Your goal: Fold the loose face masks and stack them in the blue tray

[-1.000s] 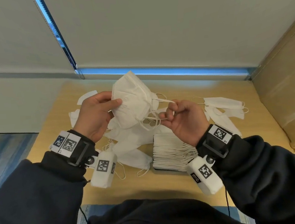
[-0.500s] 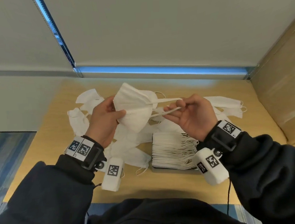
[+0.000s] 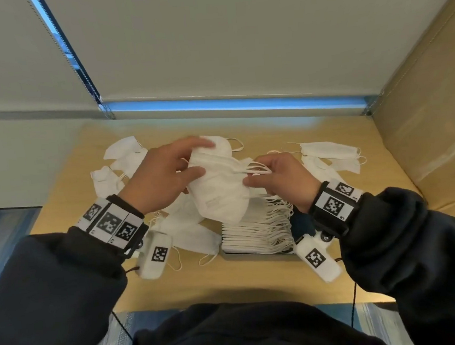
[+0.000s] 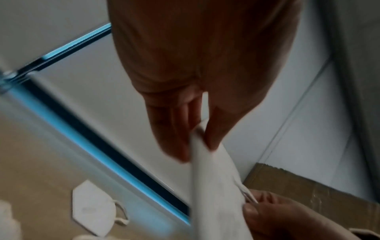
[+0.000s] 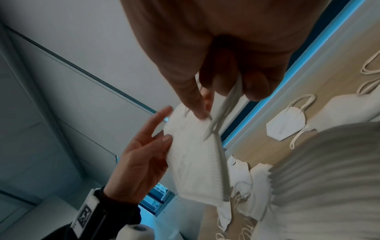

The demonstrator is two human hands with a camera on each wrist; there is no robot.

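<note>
A white folded face mask (image 3: 219, 189) hangs in the air above the table between both hands. My left hand (image 3: 166, 174) pinches its left edge between thumb and fingers, as the left wrist view shows on the mask (image 4: 213, 178). My right hand (image 3: 275, 176) pinches the mask's ear loops (image 3: 253, 169) and its right edge; the right wrist view shows the loops (image 5: 224, 110) between the fingers and the mask (image 5: 195, 154) below. Under the mask stands a stack of folded masks (image 3: 255, 232) that hides most of the tray (image 3: 254, 253).
Loose masks lie on the wooden table (image 3: 229, 281): a heap at the left (image 3: 122, 164), more below my left wrist (image 3: 193, 235), others at the back right (image 3: 328, 153). A cardboard box (image 3: 430, 129) stands on the right. A window blind is behind.
The mask has come down and turned flatter over the stack. My left hand shifted its grip to the mask's upper left edge, and my right hand drew the loops in against the mask.
</note>
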